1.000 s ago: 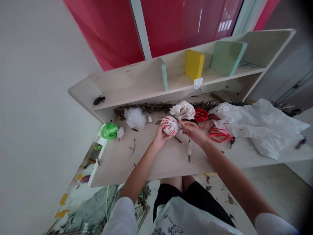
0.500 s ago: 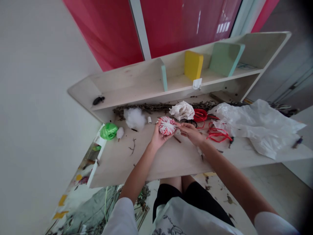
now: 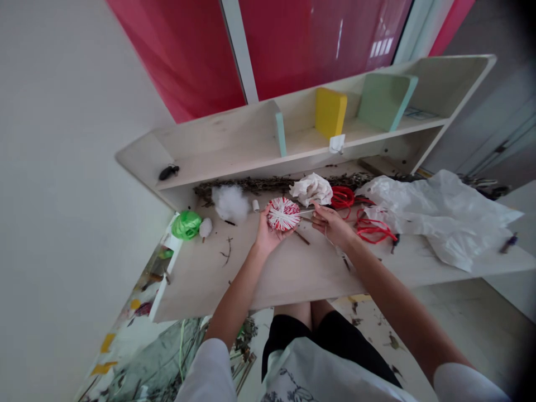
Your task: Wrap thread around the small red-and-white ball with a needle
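A round bundle wound with red and white string [image 3: 283,214] is held above the desk by my left hand [image 3: 268,233], fingers curled round its left side and underside. From the bundle a white strand [image 3: 307,211] runs taut to my right hand [image 3: 330,224], which pinches it a little to the right. A loose length of the strand seems to hang below my right hand. Just behind the bundle lies crumpled white paper [image 3: 312,189]. A small white spool [image 3: 255,205] stands to its left, and a thin brown stick [image 3: 302,238] lies below it.
White fluff [image 3: 230,202], a green ball of twine [image 3: 186,225] and a twig [image 3: 226,250] lie to the left. Red ribbon [image 3: 372,228] and a clear plastic bag [image 3: 448,215] are on the right. Dry stalks [image 3: 251,183] line the back beneath the shelf [image 3: 226,159].
My right hand has moved slightly away from the bundle, drawing out a longer strand. The bundle has shifted a little left and turned in my left hand.
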`<state>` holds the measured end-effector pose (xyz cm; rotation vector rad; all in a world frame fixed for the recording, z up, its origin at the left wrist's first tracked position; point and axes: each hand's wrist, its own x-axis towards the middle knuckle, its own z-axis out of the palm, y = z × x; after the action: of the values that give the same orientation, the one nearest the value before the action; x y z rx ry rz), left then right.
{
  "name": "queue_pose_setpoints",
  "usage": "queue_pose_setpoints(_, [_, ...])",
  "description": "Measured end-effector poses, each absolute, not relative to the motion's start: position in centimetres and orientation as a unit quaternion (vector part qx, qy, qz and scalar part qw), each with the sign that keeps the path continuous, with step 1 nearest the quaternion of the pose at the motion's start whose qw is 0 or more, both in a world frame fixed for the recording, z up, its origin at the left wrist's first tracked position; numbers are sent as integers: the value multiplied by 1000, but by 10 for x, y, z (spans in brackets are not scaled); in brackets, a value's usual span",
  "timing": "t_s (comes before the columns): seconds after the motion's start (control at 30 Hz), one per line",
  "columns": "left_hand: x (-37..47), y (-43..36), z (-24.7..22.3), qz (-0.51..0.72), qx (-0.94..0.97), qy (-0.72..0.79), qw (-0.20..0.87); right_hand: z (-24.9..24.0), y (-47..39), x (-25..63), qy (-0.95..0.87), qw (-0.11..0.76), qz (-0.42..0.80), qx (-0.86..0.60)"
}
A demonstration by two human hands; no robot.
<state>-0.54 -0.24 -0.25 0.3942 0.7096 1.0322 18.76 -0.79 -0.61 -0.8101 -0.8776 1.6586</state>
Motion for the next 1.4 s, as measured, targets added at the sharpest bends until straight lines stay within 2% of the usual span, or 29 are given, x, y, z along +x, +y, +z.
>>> queue_pose_setpoints(0.17, [-7, 0, -7, 483, 195, 323, 790, -8, -5, 194, -363, 521, 718, -286])
queue_pose_setpoints(0.73, [-1, -4, -3, 476, 204, 317, 795, -14, -2, 192, -338, 513, 728, -304])
queue_pose_setpoints(1.07, [-12, 2, 5, 618, 94, 295, 723, -15, -3, 188, -350, 490, 733, -316])
queue_pose_setpoints(1.4, [-17, 3, 3, 598, 80, 244, 759, -23, -4, 184, -421, 465, 673, -392])
